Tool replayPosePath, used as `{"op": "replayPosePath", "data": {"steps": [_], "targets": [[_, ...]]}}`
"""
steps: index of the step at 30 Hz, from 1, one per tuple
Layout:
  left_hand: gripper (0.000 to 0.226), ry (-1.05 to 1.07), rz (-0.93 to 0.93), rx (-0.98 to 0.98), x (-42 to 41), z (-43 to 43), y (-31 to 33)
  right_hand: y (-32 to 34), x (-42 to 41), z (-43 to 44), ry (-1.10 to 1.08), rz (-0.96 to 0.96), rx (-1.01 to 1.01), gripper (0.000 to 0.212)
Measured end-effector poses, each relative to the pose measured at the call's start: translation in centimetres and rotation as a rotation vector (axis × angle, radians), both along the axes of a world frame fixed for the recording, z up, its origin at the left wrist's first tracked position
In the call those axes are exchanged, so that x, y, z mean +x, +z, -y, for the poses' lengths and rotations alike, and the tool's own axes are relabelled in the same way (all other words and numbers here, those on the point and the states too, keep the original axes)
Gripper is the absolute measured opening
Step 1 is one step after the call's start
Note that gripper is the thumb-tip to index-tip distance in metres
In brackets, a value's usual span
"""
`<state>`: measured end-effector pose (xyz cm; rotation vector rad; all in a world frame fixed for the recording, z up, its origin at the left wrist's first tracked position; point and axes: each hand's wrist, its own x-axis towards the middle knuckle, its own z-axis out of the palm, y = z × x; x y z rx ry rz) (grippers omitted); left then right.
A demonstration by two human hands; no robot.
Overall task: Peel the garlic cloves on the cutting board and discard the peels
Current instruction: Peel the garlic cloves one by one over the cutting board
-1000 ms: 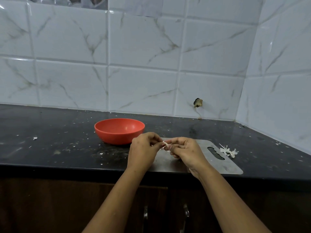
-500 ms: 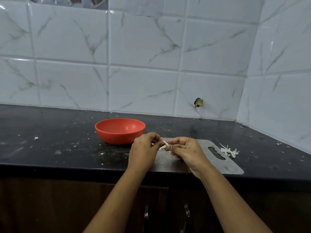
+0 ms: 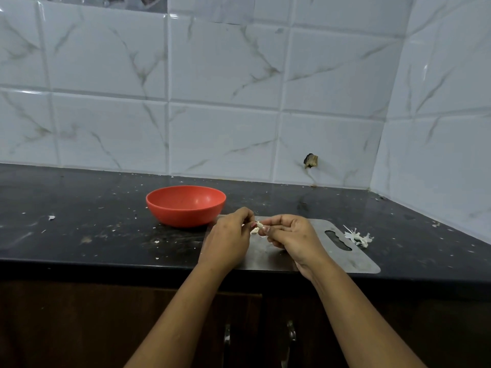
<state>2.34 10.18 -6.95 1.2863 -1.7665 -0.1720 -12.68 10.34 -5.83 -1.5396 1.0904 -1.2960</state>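
Above cutting board (image 3: 321,257), small pale garlic clove (image 3: 259,224)

A home kitchen: black stone counter (image 3: 79,208), marble-look wall tiles (image 3: 220,62), wooden cabinet doors (image 3: 66,328) below.

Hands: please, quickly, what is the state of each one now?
Left hand: closed, pinching the garlic clove.
Right hand: closed, pinching the same garlic clove.

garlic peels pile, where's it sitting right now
In the head view, the peel pile lies on the black countertop at the right, just beside the handle-slot end of the cutting board.
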Motion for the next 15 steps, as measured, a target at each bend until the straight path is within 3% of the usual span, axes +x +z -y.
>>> {"op": "replayPosePath", "data": {"steps": [9,15], "targets": [[0.009,-0.018,0.068,-0.029,-0.33,0.14,-0.25,-0.11,0.26,0.17,-0.147,0.060,-0.010,0.011],[0.016,0.011,-0.006,0.007,-0.25,-0.03,-0.13,-0.03,0.06,0.37,-0.160,0.168,0.024,0.012]]}}
